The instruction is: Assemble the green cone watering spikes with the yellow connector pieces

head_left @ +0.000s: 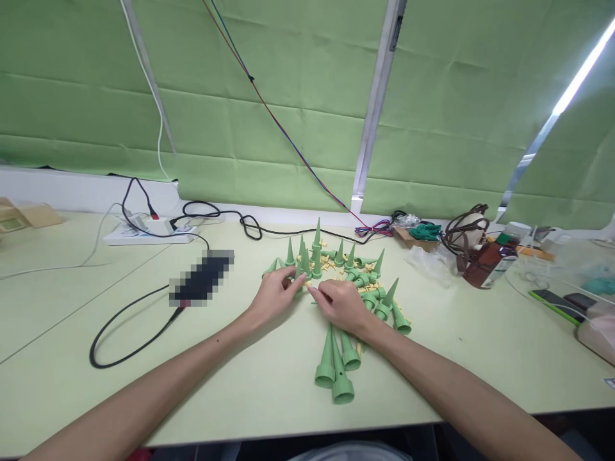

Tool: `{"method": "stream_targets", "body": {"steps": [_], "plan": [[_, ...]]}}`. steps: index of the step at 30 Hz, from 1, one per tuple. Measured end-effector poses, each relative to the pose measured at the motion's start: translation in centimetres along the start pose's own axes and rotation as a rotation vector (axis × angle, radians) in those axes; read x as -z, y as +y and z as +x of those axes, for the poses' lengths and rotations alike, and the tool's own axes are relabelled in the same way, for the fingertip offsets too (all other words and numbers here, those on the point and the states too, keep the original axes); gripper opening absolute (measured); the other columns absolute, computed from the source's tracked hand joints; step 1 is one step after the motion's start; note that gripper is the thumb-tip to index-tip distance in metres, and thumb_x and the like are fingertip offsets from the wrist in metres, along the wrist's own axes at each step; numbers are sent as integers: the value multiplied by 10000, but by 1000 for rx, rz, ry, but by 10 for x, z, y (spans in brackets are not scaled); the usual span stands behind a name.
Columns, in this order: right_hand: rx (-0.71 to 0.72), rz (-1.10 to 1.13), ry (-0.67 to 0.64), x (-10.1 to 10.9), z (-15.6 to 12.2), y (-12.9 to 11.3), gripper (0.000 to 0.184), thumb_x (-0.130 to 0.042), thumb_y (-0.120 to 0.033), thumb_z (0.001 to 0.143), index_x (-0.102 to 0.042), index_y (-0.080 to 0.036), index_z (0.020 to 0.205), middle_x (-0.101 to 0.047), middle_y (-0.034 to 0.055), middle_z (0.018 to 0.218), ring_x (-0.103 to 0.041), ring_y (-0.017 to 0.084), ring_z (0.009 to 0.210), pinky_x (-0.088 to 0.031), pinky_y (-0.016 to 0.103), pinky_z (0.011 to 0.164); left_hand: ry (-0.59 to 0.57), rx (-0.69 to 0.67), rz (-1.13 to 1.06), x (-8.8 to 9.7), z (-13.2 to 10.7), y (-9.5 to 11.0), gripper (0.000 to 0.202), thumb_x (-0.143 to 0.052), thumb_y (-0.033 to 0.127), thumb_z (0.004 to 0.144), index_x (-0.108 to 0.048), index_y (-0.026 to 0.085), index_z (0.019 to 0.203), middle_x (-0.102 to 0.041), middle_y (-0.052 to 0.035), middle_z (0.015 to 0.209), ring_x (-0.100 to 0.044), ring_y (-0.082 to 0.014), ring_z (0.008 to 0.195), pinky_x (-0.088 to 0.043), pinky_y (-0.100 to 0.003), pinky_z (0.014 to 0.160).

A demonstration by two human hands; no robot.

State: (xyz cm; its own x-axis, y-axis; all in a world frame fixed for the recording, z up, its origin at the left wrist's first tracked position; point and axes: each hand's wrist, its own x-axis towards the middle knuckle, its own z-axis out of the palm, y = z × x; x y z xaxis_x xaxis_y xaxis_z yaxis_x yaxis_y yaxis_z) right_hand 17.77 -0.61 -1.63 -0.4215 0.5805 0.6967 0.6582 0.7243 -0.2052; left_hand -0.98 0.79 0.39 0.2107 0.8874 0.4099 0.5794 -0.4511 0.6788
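Observation:
My left hand [277, 291] is closed with thumb and fingers around a green plastic spike [303, 264] that points up among others. My right hand [342, 305] is curled, thumb and forefinger pressed together close to the left fingertips; what it pinches, if anything, is too small to make out. Green cone-shaped spikes with wide round bases stand and lie behind and around both hands. Three spikes lie on their sides in front of my right wrist, one of them a hollow-based spike [343, 387]. Small yellow plastic pieces [327, 262] are scattered between the spikes.
On the pale table [216, 403], a blurred black device [202, 280] with a looped cable lies left. A white power strip [148, 235] stands behind it. To the right are a brown bottle [491, 264], plastic bags and a green-edged phone [557, 305]. Cables run along the back edge.

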Motion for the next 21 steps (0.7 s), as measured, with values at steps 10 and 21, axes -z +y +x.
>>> {"method": "stream_targets", "body": {"steps": [10, 21], "plan": [[0, 3, -22, 0, 0, -1, 444, -431, -304, 1012, -449, -192, 582, -483, -17, 532, -402, 107, 488, -287, 262, 530, 21, 12, 88, 0, 1, -7, 328, -530, 429, 883, -463, 205, 653, -445, 44, 498, -412, -139, 475, -291, -259, 513], [-5, -19, -46, 1, 0, -2, 444, -440, -288, 1011, -453, -189, 578, -476, -21, 534, -394, 104, 491, -287, 255, 537, 73, 49, 126, 0, 3, -14, 256, -552, 413, 876, -501, 202, 739, -538, 34, 572, -501, -149, 507, -366, -264, 559]]}}
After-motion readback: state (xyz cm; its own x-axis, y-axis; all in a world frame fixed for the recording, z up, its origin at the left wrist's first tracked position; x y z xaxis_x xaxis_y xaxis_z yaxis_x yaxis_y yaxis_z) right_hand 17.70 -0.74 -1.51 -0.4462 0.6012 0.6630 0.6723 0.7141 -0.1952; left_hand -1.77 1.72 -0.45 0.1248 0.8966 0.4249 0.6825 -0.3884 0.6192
